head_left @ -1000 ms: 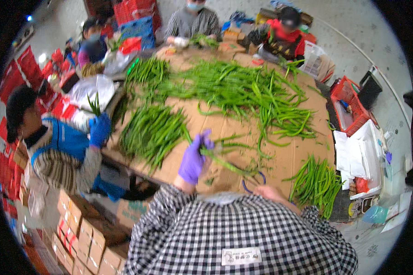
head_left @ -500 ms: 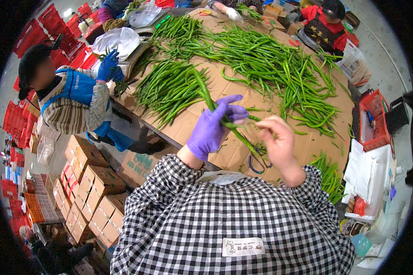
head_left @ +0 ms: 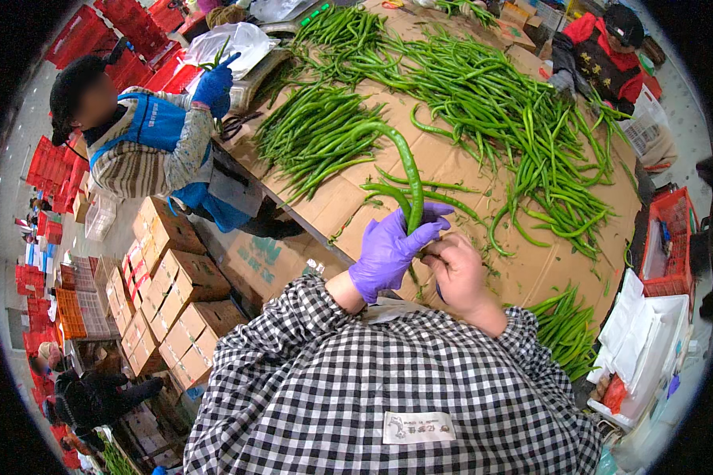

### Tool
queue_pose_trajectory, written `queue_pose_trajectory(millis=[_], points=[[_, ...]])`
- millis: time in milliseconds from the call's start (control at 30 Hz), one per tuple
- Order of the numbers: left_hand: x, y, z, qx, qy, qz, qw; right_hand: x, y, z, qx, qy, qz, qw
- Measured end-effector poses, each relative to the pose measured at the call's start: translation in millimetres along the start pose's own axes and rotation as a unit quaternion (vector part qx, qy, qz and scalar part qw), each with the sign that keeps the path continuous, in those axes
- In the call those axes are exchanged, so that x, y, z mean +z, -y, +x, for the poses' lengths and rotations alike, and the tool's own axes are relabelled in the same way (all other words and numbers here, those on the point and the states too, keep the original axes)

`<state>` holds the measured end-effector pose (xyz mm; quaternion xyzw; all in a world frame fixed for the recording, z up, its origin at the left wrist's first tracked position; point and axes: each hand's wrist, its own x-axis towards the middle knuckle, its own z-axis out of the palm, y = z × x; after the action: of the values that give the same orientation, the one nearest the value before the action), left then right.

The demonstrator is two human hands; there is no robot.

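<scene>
My left hand [head_left: 388,255], in a purple glove, is closed around a few long green chili peppers [head_left: 412,178]. One of them arches up and curls over to the left. My bare right hand [head_left: 463,277] is beside it, fingers bent and pressed together near the lower ends of the peppers; what they pinch is hidden. Beyond my hands, loose peppers lie on the cardboard table cover [head_left: 348,207]. An aligned bundle of peppers [head_left: 317,138] rests at the left, a large heap [head_left: 499,103] spreads farther back, and a smaller pile [head_left: 566,328] lies by my right sleeve.
A person in a blue apron [head_left: 162,131] stands left of the table; another in red sleeves [head_left: 598,59] works at the far right. Stacked cardboard boxes [head_left: 186,289] stand at the left. A red crate [head_left: 668,261] and a white foam box [head_left: 650,356] flank the right side.
Both hands have moved down and closer together. My right hand has come in against the left one near the pepper ends. The view has shifted, so the table appears farther right.
</scene>
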<state>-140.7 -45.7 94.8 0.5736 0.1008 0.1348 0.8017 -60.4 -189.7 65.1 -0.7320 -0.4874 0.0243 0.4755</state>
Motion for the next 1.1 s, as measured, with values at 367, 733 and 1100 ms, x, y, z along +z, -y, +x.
queue_pose_trajectory(millis=[367, 733, 1100], points=[[-21, 26, 15, -0.056, -0.101, -0.076, 0.99, 3, -65, -37, 0.016, 0.086, 0.042, 0.995], [-71, 41, 3, -0.106, -0.203, -0.207, 0.951, -10, -211, 16, 0.197, 0.15, -0.331, 0.911], [-163, 14, 20, -0.099, -0.215, -0.201, 0.95, 30, -218, 65, 0.122, 0.146, -0.372, 0.909]])
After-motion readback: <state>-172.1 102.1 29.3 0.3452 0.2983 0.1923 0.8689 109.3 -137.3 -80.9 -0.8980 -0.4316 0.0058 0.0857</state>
